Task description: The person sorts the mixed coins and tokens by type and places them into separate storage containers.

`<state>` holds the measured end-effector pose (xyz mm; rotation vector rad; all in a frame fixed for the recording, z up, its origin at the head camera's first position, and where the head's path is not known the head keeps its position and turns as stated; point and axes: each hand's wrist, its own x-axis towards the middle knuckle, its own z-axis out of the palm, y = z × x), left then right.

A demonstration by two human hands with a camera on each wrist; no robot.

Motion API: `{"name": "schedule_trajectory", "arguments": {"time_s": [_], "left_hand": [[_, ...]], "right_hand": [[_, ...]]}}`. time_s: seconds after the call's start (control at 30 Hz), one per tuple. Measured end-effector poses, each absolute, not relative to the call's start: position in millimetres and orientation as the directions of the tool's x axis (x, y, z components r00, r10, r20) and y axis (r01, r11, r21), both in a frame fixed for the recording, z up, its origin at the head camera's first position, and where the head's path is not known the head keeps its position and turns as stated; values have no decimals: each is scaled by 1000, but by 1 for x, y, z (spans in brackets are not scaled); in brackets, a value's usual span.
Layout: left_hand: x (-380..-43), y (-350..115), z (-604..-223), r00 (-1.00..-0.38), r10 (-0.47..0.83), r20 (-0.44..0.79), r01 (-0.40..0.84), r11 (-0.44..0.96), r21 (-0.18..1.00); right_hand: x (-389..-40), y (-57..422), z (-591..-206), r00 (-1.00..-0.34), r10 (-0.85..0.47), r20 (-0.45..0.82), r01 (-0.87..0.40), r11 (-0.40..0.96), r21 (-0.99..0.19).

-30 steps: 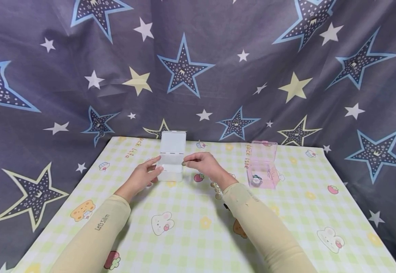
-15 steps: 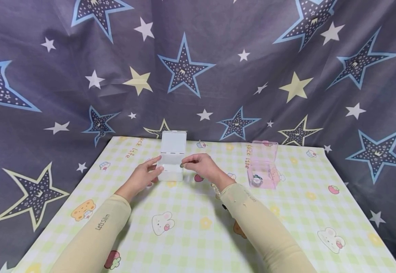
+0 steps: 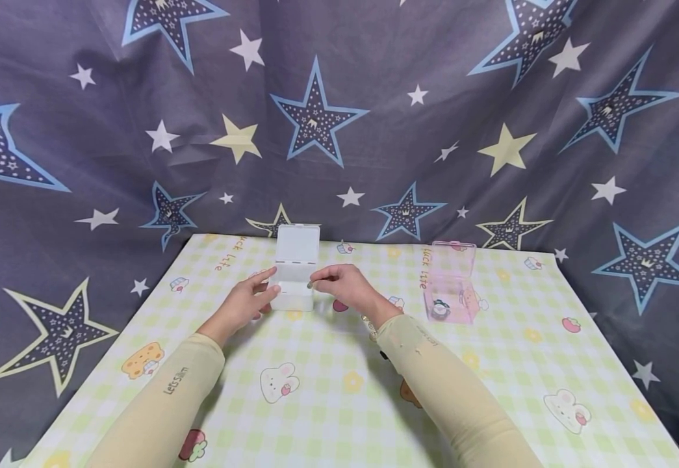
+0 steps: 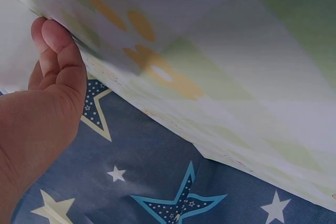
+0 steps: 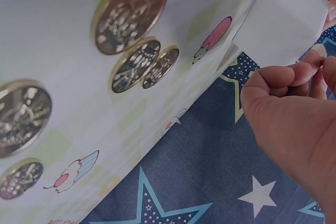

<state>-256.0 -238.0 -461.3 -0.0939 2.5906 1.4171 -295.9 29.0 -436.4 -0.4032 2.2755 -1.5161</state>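
A small white box (image 3: 292, 302) stands on the table with its lid (image 3: 297, 243) raised at the back. My left hand (image 3: 248, 299) holds it by its left side, thumb at the front rim. Over the box's right edge, my right hand (image 3: 345, 286) pinches a small coin (image 5: 319, 51) between thumb and fingertips. Several gold-coloured coins (image 5: 131, 14) lie on the cloth below the right wrist; in the head view the right sleeve partly covers these coins (image 3: 370, 326). The inside floor of the white box is mostly hidden by its front wall.
A clear pink box (image 3: 453, 316) with its lid up stands to the right, holding a small round dark-and-white item (image 3: 440, 309). A small black thing (image 3: 383, 355) shows beside the right sleeve. A star-printed curtain (image 3: 339, 130) hangs behind the checked tablecloth (image 3: 327, 403).
My right hand has shifted slightly left with the coin, now over the white box's right edge. The left hand and both boxes stay in place.
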Motion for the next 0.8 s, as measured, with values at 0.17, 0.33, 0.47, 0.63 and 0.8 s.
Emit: {"name": "schedule_trajectory", "arguments": {"time_s": [0.17,0.33,0.47,0.63,0.8], "left_hand": [[-256,-238,-461,-981,30,-192,-145,545,826],[-256,-238,-461,-981,26,-195,-150,541,828],[-256,-238,-461,-981,25,-195,-150,543,826],[-256,-238,-462,-980,28,-195,-148,551,821],[-256,-239,-462,-982,35,-188,-136,558,819]], "right_hand": [[-296,28,-437,-891,-425,-161,-16,384,-923],[-296,27,-438,-891,-421,-171,-1,380,-925],[-295,28,-438,-893,-415,-176,7,376,-926],[-294,31,-438,-892,-409,-194,31,372,-928],[-294,35,-439,-889,-407,-208,56,354,-934]]}}
